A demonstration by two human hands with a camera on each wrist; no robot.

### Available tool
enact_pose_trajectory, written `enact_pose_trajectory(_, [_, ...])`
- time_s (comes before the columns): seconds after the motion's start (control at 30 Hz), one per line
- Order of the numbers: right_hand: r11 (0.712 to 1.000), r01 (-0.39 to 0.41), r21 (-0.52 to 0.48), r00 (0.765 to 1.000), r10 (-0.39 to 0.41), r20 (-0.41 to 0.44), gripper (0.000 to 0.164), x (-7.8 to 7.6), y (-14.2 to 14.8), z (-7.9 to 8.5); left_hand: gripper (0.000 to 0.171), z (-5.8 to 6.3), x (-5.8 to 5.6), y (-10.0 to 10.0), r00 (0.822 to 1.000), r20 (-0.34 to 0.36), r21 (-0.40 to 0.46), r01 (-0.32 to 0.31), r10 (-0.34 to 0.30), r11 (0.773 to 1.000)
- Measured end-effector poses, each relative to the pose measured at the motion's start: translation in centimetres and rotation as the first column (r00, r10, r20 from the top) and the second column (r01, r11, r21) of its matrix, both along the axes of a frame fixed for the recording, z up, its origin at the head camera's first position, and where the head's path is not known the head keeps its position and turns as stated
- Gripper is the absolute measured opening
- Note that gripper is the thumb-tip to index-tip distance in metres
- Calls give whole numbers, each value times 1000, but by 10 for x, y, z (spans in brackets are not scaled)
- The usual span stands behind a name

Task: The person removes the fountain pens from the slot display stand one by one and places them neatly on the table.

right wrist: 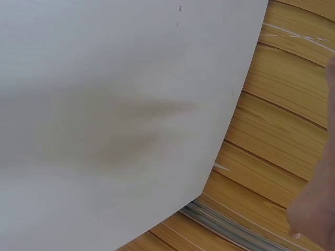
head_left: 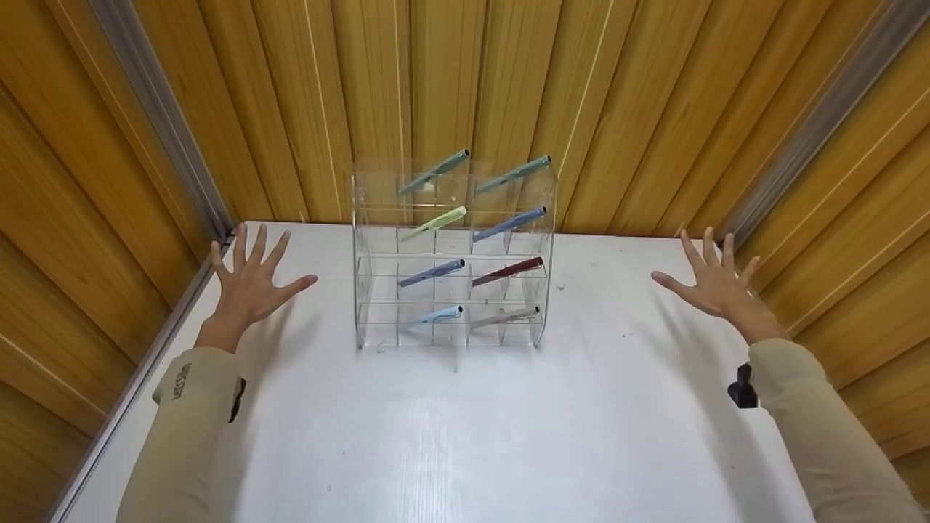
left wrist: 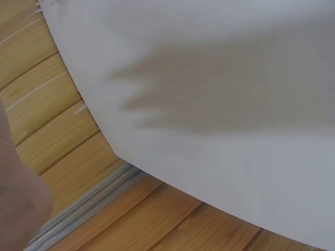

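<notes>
Both hands are spread with fingers straight and hold nothing. In the head view the left hand (head_left: pixel 252 285) is held over the table's left side, and the right hand (head_left: pixel 718 285) over its right side. Between them, apart from both, stands a clear tiered pen rack (head_left: pixel 379 334). Pens lean in two columns: two green pens (head_left: pixel 436 173) on top, then a yellow-green pen (head_left: pixel 434 224) beside a blue pen (head_left: pixel 510 224), a blue-grey pen (head_left: pixel 432 272) beside a dark red pen (head_left: pixel 508 271), and a light blue pen (head_left: pixel 438 315) beside a grey pen (head_left: pixel 506 317).
The white table (head_left: pixel 436 436) ends at wood-look panel walls (head_left: pixel 443 87) behind and on both sides. Grey metal posts (head_left: pixel 163 109) mark the corners. Each wrist view shows part of a hand at its edge and a hand's shadow on the tabletop.
</notes>
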State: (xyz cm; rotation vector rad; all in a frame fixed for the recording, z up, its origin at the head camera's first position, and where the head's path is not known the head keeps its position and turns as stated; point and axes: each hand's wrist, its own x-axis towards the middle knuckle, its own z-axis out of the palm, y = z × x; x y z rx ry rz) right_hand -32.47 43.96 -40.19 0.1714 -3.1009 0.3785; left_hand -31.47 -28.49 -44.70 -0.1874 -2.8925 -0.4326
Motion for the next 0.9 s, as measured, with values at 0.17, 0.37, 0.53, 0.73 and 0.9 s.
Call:
enact_pose_trajectory(0.17, [987,18,-157,1000,-19,-3,99,1,-6,-8,97,2,-3,17,989,138,192,14,-41,981])
enact_pose_trajectory(0.37, [925,37,-378,999,-49,-21,99,5,-17,-11,82,-4,-3,31,924,306,541,29,-228,840])
enact_pose_trajectory(0.53, [812,47,-581,999,-43,20,88,16,-33,-10,74,-9,-6,41,861,276,795,45,-427,605])
enact_pose_trajectory(0.73, [700,24,-714,1000,-19,14,63,38,-59,-6,72,-17,-11,56,819,230,893,37,-526,448])
enact_pose_trajectory(0.9, [648,-23,-761,998,60,21,54,48,-79,3,76,-21,-15,66,809,198,937,8,-553,348])
